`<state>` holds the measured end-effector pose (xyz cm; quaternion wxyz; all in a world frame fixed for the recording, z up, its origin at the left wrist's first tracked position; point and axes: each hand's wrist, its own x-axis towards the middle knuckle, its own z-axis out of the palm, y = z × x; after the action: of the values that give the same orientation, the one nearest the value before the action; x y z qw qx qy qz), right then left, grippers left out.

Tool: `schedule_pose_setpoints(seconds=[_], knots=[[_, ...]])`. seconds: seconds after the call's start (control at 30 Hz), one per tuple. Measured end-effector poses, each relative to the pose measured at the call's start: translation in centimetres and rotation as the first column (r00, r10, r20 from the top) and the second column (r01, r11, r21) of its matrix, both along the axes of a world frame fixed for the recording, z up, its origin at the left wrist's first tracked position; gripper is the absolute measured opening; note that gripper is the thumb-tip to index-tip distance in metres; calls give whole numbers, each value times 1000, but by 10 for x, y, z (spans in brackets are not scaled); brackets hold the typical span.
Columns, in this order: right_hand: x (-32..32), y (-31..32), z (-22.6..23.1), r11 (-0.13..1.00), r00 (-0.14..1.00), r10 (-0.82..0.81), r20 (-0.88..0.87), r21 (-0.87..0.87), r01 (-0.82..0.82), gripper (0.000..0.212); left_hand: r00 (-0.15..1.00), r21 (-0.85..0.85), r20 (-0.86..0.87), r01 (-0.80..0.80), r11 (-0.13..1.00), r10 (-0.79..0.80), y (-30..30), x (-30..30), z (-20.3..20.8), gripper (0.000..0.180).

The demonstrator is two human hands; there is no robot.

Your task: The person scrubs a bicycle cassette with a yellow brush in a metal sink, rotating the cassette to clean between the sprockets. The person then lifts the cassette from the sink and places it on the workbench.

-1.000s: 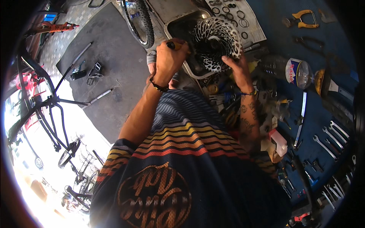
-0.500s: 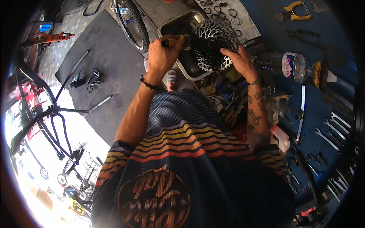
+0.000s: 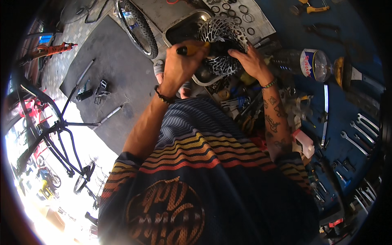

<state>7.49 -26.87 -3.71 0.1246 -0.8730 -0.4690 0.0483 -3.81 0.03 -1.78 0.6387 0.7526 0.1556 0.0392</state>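
My left hand (image 3: pixel 179 67) is closed around a brush with a yellow-and-black handle (image 3: pixel 187 50). Its bristle end goes in against the cassette and is hidden behind my fingers. The bicycle cassette (image 3: pixel 222 29), a stack of silver toothed sprockets with a dark middle, is tilted over a metal tray (image 3: pixel 203 83). My right hand (image 3: pixel 254 65) grips the cassette at its right side, thumb on the near face and the other fingers mostly out of sight behind it. Dark residue covers what shows of the tray's inside.
Black rings lie on a paper sheet (image 3: pixel 261 18) beyond the cassette. A clear plastic bottle (image 3: pixel 320 65) lies to the right, by several wrenches (image 3: pixel 355 143) on a blue surface. Loose tools crowd below the tray. At left are a tyred wheel (image 3: pixel 141 30), a dark mat (image 3: pixel 110 69) and a bicycle frame (image 3: pixel 57 122).
My left hand has pushed the brush rightward into the cassette, so the bristles no longer show. The cassette has tilted and shifted slightly left with my right hand. The whole view has moved a little.
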Motion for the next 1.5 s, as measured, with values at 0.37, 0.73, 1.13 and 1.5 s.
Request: schedule_pose_setpoints(seconds=[0.37, 0.73, 1.13, 1.5], knots=[[-2, -5, -14, 999, 997, 44, 61, 17, -45, 38, 999, 39, -23, 36, 999, -35, -2, -9, 9, 27], [-7, -8, -16, 995, 1000, 28, 14, 97, -29, 40, 978, -47, -163, -137, 989, 127, 14, 4, -14, 30], [-38, 48, 24, 575, 469, -38, -882, 365, 732, 69, 990, 89, -131, -32, 996, 43, 32, -5, -27, 31], [-9, 9, 15, 795, 619, -263, -740, 197, 573, 48, 985, 168, 36, 163, 972, -172, 40, -20, -13, 28]])
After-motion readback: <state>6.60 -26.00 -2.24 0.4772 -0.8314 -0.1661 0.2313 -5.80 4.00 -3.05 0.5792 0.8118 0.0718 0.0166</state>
